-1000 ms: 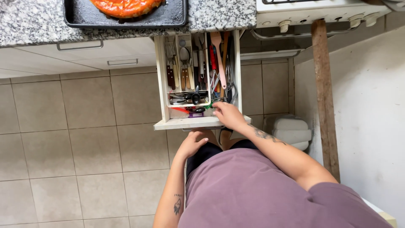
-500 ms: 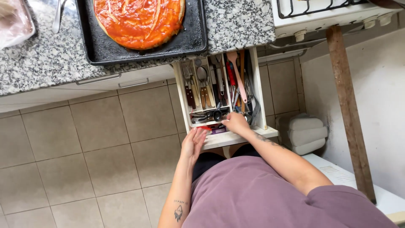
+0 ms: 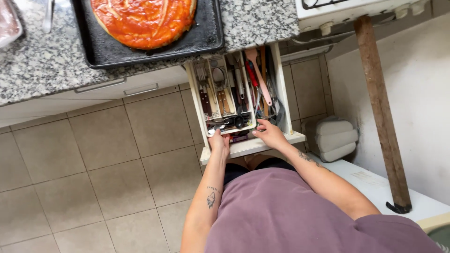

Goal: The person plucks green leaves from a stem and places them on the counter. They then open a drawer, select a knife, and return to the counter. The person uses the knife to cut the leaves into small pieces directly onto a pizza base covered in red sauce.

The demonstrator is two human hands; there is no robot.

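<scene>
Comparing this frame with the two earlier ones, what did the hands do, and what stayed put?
The left hand rose from below the open cutlery drawer to its front edge and now rests there, beside the right hand, which stays at the drawer's front. The drawer remains open, the baking tray with the sauced pizza base unmoved on the granite counter.

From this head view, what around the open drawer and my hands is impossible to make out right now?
- Left hand: fingertips lie over the cutlery tray's front edge; whether they grip anything is unclear.
- Right hand: fingers cover whatever lies beneath.
- Drawer: rear part hidden under the granite counter.
- Front tray utensils: too small and jumbled to identify.
- Baking tray and sauced pizza base: cut off by the top edge.
</scene>
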